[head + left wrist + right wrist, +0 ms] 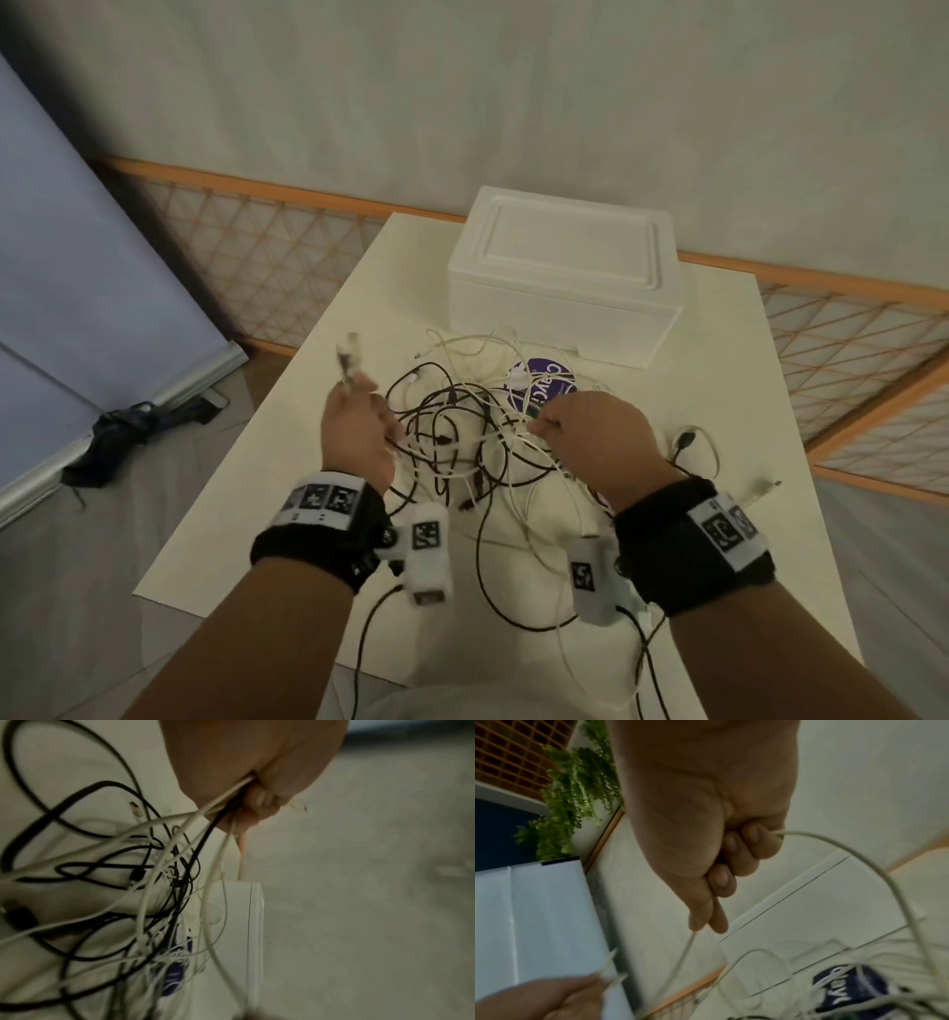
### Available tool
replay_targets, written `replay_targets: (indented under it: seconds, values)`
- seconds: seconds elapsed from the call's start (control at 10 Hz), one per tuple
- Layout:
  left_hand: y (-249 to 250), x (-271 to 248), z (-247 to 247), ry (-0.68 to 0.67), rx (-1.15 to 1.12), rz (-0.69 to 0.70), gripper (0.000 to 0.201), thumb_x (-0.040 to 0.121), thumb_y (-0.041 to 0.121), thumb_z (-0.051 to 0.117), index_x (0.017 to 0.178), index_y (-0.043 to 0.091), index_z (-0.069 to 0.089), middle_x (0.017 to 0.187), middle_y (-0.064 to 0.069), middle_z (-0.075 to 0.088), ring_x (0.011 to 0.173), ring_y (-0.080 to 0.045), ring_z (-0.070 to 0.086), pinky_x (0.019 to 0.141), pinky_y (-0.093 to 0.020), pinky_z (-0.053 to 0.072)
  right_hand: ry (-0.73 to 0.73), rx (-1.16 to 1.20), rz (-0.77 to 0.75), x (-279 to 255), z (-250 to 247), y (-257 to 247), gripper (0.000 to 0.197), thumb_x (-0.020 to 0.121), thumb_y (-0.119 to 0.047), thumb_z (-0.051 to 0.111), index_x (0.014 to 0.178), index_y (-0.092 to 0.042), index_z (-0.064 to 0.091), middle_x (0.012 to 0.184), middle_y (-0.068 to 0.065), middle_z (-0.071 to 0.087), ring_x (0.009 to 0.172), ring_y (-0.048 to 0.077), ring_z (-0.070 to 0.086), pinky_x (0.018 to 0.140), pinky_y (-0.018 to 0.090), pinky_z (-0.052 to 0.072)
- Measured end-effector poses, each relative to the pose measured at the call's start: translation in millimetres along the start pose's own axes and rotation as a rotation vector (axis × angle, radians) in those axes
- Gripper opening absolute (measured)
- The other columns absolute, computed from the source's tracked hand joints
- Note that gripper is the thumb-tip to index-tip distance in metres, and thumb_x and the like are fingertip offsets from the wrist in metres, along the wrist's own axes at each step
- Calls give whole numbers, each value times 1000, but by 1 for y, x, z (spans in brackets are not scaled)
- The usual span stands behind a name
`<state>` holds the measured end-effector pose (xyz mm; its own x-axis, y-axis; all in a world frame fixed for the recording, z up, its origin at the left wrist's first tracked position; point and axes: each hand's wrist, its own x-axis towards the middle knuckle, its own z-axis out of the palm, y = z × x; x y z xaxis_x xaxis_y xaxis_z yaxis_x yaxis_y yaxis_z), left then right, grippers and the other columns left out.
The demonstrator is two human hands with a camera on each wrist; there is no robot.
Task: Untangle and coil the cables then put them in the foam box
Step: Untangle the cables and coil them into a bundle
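Observation:
A tangle of black and white cables (462, 431) lies on the white table (719, 411), in front of the closed white foam box (562, 277). My left hand (354, 426) is raised at the tangle's left side. It grips several cable strands (221, 805), and white plug ends (349, 360) stick up above the fist. My right hand (590, 431) is at the tangle's right side, its curled fingers (744, 850) holding a white cable (859, 858) that runs back into the pile. Both hands hold their strands lifted off the table.
A round purple sticker (542, 385) lies under the cables near the box. Loose plug ends (688, 442) trail right of the pile, and black cables (369, 616) hang over the near table edge. An orange lattice fence (267, 241) stands behind the table.

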<state>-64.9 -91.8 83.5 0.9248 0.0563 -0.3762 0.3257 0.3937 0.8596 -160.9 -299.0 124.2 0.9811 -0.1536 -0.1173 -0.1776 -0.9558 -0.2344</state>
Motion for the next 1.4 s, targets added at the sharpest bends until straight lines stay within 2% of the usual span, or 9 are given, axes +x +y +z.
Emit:
replay_targets:
  seconds: [0.1, 0.2, 0.3, 0.5, 0.6, 0.8, 1.0, 1.3, 1.4]
  values:
    - [-20, -29, 27, -310, 567, 152, 22, 99, 33, 44, 87, 19, 54, 63, 4, 62, 43, -13, 37, 45, -26, 33, 58, -99, -105, 4, 8, -36, 24, 95, -34, 45, 89, -22, 64, 79, -3, 59, 83, 22, 63, 70, 33, 52]
    - [-29, -48, 40, -461, 745, 128, 25, 100, 28, 40, 82, 15, 51, 61, 2, 51, 43, -7, 41, 48, -24, 34, 84, -82, -152, 3, 9, -49, 18, 93, -28, 46, 90, -23, 63, 74, -4, 54, 82, 23, 63, 64, 31, 48]
    - [-19, -27, 20, -357, 769, 132, 25, 100, 25, 43, 75, 23, 48, 59, 5, 44, 49, -10, 39, 45, -26, 29, 63, -3, -93, -4, 3, -30, 37, 93, -53, 43, 91, -24, 64, 86, -5, 65, 84, 17, 62, 68, 31, 48]
    - [5, 59, -81, 53, 887, 157, 28, 98, 35, 41, 71, 28, 43, 73, 1, 48, 81, -25, 50, 73, -43, 48, 117, 6, 139, -28, -19, 34, 37, 92, -51, 48, 72, -24, 61, 71, -5, 61, 75, 19, 59, 65, 30, 46]
    - [13, 66, -110, 159, 891, 104, 32, 100, 33, 40, 69, 24, 41, 70, -5, 47, 67, -26, 49, 57, -33, 43, 60, 44, 254, -38, -18, 50, 29, 88, -50, 54, 74, -28, 67, 76, -5, 65, 79, 19, 60, 68, 30, 47]
    - [16, 64, -112, 29, 937, 212, 29, 98, 37, 43, 75, 19, 47, 68, -8, 50, 60, -26, 47, 59, -36, 41, -96, -128, 458, -35, -6, 52, 29, 80, -50, 63, 90, -24, 69, 97, -2, 66, 96, 19, 60, 77, 29, 48]
    - [55, 96, -178, 256, 1188, 201, 36, 98, 29, 41, 100, -3, 58, 98, -33, 60, 94, -50, 58, 83, -54, 47, 121, -59, 637, -64, -39, 72, 17, 83, -35, 66, 70, -24, 65, 86, 5, 68, 85, 27, 61, 68, 30, 43]
    - [56, 84, -158, 149, 1318, 328, 38, 103, 29, 36, 104, -4, 54, 107, -30, 59, 100, -49, 54, 85, -50, 40, 112, 114, 504, -46, 2, 30, 14, 78, -38, 66, 91, -31, 65, 102, -2, 67, 98, 21, 60, 79, 30, 46]
    - [70, 62, -131, 116, 1221, 523, 36, 102, 30, 39, 104, -3, 54, 103, -31, 59, 98, -48, 54, 86, -49, 41, 106, 247, 349, -36, 1, -15, 14, 79, -29, 61, 92, -26, 57, 94, -6, 61, 87, 18, 58, 71, 29, 44]
